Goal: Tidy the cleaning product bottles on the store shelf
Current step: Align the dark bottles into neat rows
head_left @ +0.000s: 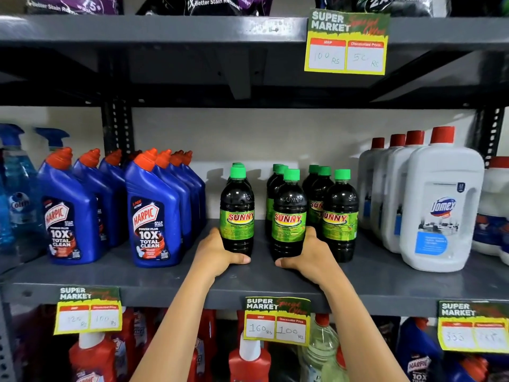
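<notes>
Your left hand (220, 250) grips one SUNNY bottle (237, 213), your right hand (309, 253) another SUNNY bottle (288, 216), both near the shelf (165, 279) front edge; open room lies between them, Harpic bottles (154, 213) left, Domex bottle (440, 205) right.

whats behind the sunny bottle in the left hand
Behind the front Sunny bottle in the left hand, at least one more green cap shows directly behind it. Its body is covered, so the row's depth cannot be told.
</notes>
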The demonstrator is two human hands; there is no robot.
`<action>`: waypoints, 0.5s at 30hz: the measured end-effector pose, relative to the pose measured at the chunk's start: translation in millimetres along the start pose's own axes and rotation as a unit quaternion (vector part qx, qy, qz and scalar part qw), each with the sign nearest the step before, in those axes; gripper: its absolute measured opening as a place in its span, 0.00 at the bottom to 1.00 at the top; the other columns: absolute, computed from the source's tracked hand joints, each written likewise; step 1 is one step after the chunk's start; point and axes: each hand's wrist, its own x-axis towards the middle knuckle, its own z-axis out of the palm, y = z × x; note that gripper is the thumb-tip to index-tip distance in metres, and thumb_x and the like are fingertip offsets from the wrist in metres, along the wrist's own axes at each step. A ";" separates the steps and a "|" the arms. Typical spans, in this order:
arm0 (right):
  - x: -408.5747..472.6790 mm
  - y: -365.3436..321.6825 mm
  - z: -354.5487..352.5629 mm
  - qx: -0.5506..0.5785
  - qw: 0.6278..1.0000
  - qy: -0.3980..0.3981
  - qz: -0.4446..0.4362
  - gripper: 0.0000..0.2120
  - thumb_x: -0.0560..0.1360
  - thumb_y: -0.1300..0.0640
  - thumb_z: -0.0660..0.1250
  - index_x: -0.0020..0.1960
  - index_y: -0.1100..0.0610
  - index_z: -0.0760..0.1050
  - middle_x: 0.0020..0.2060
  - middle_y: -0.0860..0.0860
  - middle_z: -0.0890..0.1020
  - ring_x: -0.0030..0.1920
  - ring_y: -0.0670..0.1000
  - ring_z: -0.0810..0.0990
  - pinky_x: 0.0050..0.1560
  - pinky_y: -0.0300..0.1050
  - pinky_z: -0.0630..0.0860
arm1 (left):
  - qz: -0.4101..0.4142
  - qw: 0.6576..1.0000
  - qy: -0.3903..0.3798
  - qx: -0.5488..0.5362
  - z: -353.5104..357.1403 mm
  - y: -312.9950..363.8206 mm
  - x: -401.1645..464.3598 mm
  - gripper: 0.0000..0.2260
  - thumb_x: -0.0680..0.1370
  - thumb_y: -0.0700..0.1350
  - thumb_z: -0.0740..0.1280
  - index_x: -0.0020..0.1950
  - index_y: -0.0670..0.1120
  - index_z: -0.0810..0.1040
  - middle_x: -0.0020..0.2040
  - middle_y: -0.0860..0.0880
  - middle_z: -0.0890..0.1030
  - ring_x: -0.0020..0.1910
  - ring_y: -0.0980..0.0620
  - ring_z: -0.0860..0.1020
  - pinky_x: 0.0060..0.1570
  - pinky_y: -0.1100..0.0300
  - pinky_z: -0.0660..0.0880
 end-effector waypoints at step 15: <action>-10.4 38.8 -62.9 0.024 0.985 0.164 0.040 0.37 0.62 0.53 0.80 0.62 0.61 0.63 0.56 0.59 0.79 0.58 0.60 0.78 0.57 0.52 0.74 | 0.216 0.931 0.280 0.096 8.0 25.7 -42.0 0.24 0.69 0.47 0.75 0.58 0.40 0.69 0.54 0.41 0.75 0.54 0.42 0.74 0.52 0.48 0.73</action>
